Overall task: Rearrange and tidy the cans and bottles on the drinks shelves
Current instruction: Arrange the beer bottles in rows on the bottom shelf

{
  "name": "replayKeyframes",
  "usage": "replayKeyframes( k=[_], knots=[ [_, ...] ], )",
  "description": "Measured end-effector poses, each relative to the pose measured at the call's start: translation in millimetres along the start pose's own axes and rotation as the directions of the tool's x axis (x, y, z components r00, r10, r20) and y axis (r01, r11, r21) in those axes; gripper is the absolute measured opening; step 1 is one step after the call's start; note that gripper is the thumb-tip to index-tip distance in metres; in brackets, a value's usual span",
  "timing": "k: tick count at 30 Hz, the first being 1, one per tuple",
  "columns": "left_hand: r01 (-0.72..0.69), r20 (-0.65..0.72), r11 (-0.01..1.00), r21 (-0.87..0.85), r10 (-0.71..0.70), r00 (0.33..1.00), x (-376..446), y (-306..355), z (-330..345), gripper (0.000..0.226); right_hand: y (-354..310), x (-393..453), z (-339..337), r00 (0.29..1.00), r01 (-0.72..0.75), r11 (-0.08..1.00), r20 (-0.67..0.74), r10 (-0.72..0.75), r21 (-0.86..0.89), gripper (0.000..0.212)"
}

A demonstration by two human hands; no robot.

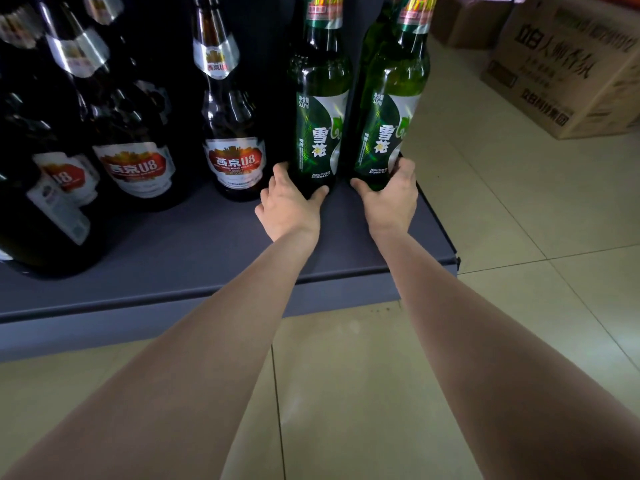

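At the right end of the grey shelf (194,244), two green bottles stand upright side by side, necks pointing straight up, labels facing out. The left hand (289,202) grips the base of the left green bottle (318,109); the right hand (389,195) grips the base of the right green bottle (391,105). Brown bottles (232,133) stand upright further left. Cardboard boxes (568,64) sit on the tiled floor.
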State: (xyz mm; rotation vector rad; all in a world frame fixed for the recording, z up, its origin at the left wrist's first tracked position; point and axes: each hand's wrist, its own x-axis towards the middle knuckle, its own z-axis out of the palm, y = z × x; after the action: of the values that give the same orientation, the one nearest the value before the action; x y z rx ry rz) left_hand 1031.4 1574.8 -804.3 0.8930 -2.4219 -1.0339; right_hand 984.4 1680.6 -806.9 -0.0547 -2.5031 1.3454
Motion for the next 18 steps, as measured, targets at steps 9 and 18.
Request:
replayKeyframes(
  k=[9,18],
  knots=[
    [-0.031,0.078,0.998,0.057,0.027,0.997,-2,3,-9,0.061,3,1,1,0.998,0.021,1.0,0.051,-0.021,-0.004,0.057],
    [-0.304,0.239,0.952,0.024,0.29,0.927,-7,-53,-71,0.038,-11,-43,-7,0.996,0.086,0.996,-0.027,-0.085,0.028,0.046]
  ],
)
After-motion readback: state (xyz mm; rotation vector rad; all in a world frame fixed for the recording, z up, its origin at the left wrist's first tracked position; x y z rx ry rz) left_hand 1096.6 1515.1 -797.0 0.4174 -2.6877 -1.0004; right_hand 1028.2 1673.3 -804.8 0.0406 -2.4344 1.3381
